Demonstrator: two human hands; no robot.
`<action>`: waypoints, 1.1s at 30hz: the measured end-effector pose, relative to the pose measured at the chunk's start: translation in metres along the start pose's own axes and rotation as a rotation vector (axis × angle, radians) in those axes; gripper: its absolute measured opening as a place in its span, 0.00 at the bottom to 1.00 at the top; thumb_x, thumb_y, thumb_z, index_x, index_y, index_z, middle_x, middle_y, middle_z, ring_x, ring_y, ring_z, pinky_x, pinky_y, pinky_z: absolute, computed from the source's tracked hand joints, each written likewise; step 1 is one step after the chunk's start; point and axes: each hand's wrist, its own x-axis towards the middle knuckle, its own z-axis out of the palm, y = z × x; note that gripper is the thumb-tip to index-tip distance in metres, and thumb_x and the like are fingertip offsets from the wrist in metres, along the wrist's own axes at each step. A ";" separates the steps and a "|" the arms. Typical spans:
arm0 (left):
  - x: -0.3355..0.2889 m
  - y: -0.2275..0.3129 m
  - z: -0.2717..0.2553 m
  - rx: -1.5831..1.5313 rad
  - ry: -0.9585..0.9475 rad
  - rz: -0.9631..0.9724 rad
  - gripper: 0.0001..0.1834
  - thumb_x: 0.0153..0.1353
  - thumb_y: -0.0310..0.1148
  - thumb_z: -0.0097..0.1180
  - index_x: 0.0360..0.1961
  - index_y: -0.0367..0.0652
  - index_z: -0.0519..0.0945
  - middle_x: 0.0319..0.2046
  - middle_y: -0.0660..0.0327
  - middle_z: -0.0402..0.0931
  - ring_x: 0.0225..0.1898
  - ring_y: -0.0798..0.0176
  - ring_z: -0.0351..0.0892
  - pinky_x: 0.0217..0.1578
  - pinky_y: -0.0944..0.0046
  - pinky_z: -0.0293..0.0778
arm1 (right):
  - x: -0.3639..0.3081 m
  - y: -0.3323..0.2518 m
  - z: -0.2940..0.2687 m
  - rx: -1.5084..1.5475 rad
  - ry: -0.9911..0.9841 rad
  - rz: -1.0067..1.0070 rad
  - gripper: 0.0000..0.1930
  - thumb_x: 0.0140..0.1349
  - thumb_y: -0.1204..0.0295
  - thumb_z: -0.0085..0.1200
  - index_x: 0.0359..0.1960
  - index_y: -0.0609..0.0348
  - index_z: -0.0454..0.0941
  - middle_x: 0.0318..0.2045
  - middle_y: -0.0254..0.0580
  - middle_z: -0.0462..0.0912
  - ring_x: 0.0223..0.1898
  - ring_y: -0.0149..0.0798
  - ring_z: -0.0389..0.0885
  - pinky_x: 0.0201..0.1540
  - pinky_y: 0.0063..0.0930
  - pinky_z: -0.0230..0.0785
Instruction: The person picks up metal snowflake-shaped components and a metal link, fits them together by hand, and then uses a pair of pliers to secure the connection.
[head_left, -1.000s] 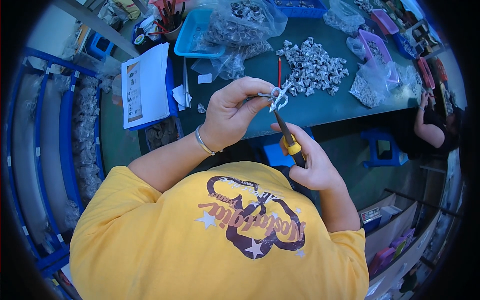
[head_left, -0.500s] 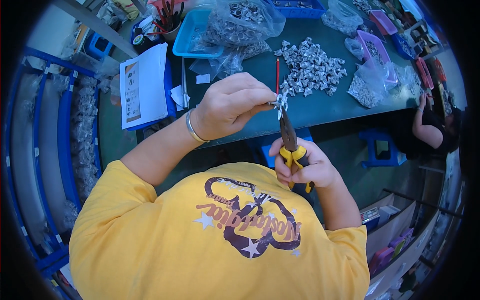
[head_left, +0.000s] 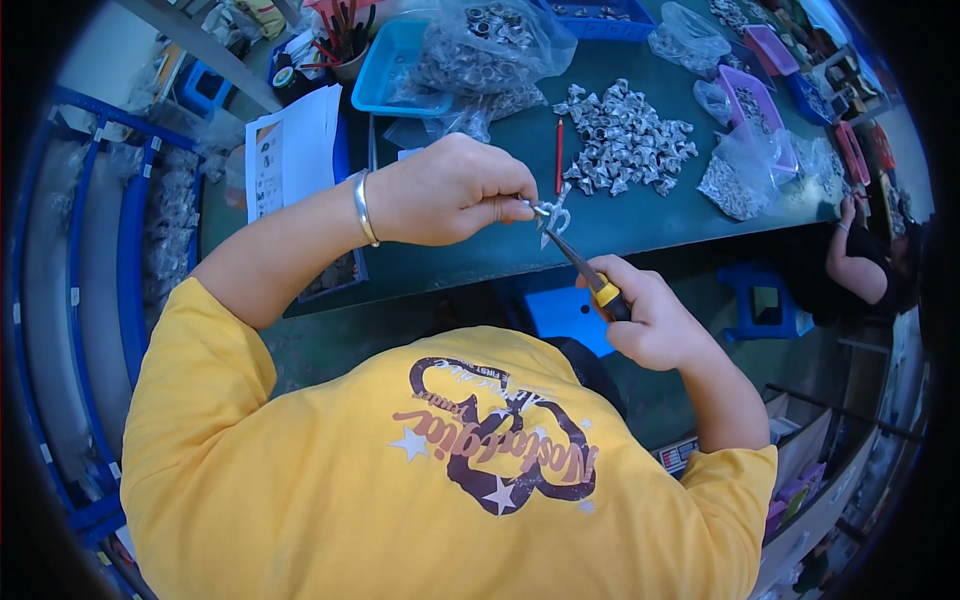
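Observation:
My left hand (head_left: 450, 192) is above the near edge of the green table, its thumb and fingers pinched on a small silver metal part (head_left: 560, 218). The part has a ring shape and pointed ends. My right hand (head_left: 652, 312) is wrapped round the yellow and black handles of a pair of long-nose pliers (head_left: 583, 266). The dark jaws slant up to the left and meet the lower side of the part; whether they clamp it I cannot tell. Beyond the part lies a red pencil (head_left: 559, 157), beside a heap of similar silver parts (head_left: 625, 138).
A blue tray (head_left: 368, 92) and an open plastic bag of metal parts (head_left: 500, 65) stand at the back. Paper sheets (head_left: 315, 135) lie left. Pink trays (head_left: 770, 50) and filled bags (head_left: 730, 185) are at right, where another person (head_left: 855, 260) sits. Below the table is a blue stool (head_left: 568, 318).
The pliers have swung from nearly upright to a slant, with my right hand shifting up and to the right. My left forearm has lifted and turned, now covering part of the papers.

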 end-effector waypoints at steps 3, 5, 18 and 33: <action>0.000 0.000 0.008 0.096 0.084 0.060 0.05 0.52 0.28 0.56 0.30 0.38 0.76 0.23 0.56 0.74 0.27 0.55 0.75 0.27 0.64 0.71 | -0.002 -0.004 0.007 -0.206 0.143 -0.027 0.23 0.38 0.82 0.46 0.42 0.63 0.65 0.26 0.52 0.72 0.29 0.53 0.72 0.31 0.35 0.65; 0.001 -0.001 0.014 0.165 0.134 0.105 0.05 0.52 0.28 0.56 0.29 0.38 0.76 0.22 0.56 0.74 0.27 0.55 0.75 0.27 0.63 0.71 | 0.000 -0.001 0.014 -0.354 0.307 -0.108 0.21 0.39 0.84 0.46 0.41 0.63 0.65 0.29 0.54 0.73 0.32 0.56 0.73 0.32 0.40 0.66; -0.037 -0.026 0.013 -0.658 0.111 -0.733 0.11 0.61 0.35 0.48 0.29 0.37 0.76 0.18 0.64 0.73 0.17 0.75 0.70 0.25 0.74 0.71 | -0.017 0.093 -0.061 -0.960 0.676 0.232 0.13 0.45 0.80 0.47 0.35 0.59 0.64 0.28 0.54 0.75 0.35 0.60 0.74 0.35 0.48 0.66; -0.024 -0.004 0.051 -1.381 0.246 -0.636 0.12 0.63 0.36 0.45 0.33 0.37 0.73 0.22 0.62 0.72 0.20 0.74 0.69 0.38 0.62 0.77 | 0.064 0.009 0.038 0.384 0.531 -0.446 0.20 0.49 0.81 0.58 0.42 0.57 0.63 0.34 0.39 0.76 0.37 0.30 0.76 0.37 0.20 0.68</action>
